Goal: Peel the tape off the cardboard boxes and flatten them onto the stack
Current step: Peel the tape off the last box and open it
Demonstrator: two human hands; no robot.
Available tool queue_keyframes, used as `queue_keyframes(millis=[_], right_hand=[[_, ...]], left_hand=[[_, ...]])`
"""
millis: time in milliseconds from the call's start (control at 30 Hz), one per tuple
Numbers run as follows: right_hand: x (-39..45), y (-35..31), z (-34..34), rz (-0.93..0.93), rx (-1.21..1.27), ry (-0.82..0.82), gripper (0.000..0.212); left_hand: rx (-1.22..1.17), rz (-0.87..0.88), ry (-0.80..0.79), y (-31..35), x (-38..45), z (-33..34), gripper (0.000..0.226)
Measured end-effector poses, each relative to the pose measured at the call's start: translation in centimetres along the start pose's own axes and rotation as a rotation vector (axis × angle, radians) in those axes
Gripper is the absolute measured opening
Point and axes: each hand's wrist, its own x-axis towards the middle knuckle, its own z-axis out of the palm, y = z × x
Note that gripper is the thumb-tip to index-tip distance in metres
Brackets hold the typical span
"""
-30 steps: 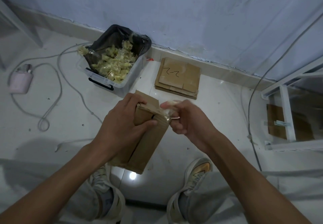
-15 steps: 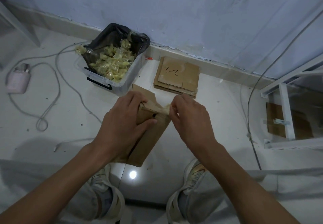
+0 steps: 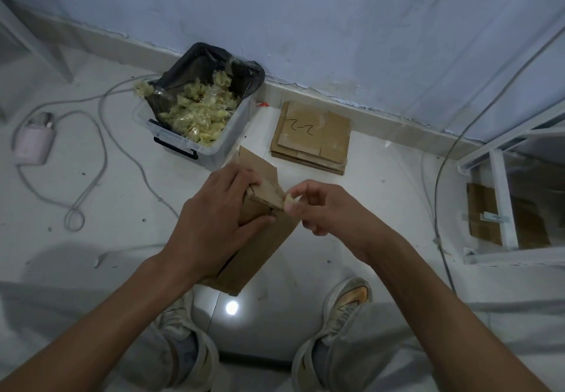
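Observation:
A long brown cardboard box [image 3: 253, 257] hangs in front of me above the floor, its far end flaps partly open. My left hand [image 3: 214, 220] grips the box near that end, fingers curled over the top and thumb along the side. My right hand [image 3: 318, 208] pinches a small crumpled piece of clear tape [image 3: 289, 200] at the box's top right corner. The stack of flattened cardboard [image 3: 312, 137] lies on the floor by the wall, with a black scribble on its top sheet.
A clear plastic bin [image 3: 201, 116] lined with a black bag holds several wads of peeled tape, left of the stack. A pink device [image 3: 35, 144] and grey cables lie at the left. A white frame with cardboard behind it [image 3: 501, 205] stands right. My shoes are below.
My right hand went to the box's corner and has now drawn back slightly to the right, pinching tape. The box has shifted a little lower and right in my left hand.

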Motion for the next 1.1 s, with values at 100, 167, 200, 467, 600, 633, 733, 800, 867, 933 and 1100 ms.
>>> queue_keyframes(millis=[100, 167, 200, 467, 600, 633, 733, 800, 867, 933, 1100], right_hand=[[-0.1, 0.2, 0.0, -0.003, -0.043, -0.050, 0.017], [-0.1, 0.2, -0.1, -0.024, -0.026, -0.074, 0.018], [-0.2, 0.2, -0.1, -0.045, 0.003, -0.070, 0.018], [-0.2, 0.5, 0.9, -0.112, 0.922, -0.140, 0.022], [-0.5, 0.2, 1.5, -0.085, 1.245, -0.156, 0.034], [-0.6, 0.1, 1.6, -0.091, 1.262, -0.152, 0.037], [-0.6, -0.2, 1.6, -0.112, 1.336, -0.179, 0.029], [-0.3, -0.3, 1.6, -0.113, 1.355, -0.171, 0.023], [-0.1, -0.3, 1.8, -0.118, 1.256, -0.095, 0.027], [-0.1, 0.0, 2.4, -0.165, 1.063, -0.031, 0.026], [-0.3, 0.2, 2.1, -0.174, 0.858, -0.114, 0.021]], left_hand=[[0.029, 0.029, -0.015, 0.0, -0.4, 0.1, 0.061], [0.031, 0.032, -0.018, -0.1, -0.4, -0.1, 0.061], [0.016, 0.024, -0.013, -0.2, -0.3, -0.3, 0.059], [-0.351, -0.179, 0.096, 1.0, 1.0, -1.0, 0.049], [-0.526, -0.292, 0.055, 1.1, 1.2, -1.0, 0.048], [-0.562, -0.299, 0.044, 1.1, 1.3, -1.1, 0.052], [-0.655, -0.321, 0.029, 1.2, 1.6, -1.2, 0.063], [-0.712, -0.403, 0.100, 1.4, 1.6, -1.3, 0.082], [-0.510, -0.352, 0.235, 1.6, 1.3, -1.5, 0.100], [-0.180, -0.121, 0.207, 2.1, 0.9, -1.3, 0.106], [-0.034, -0.070, -0.039, 1.7, 0.7, -0.3, 0.089]])
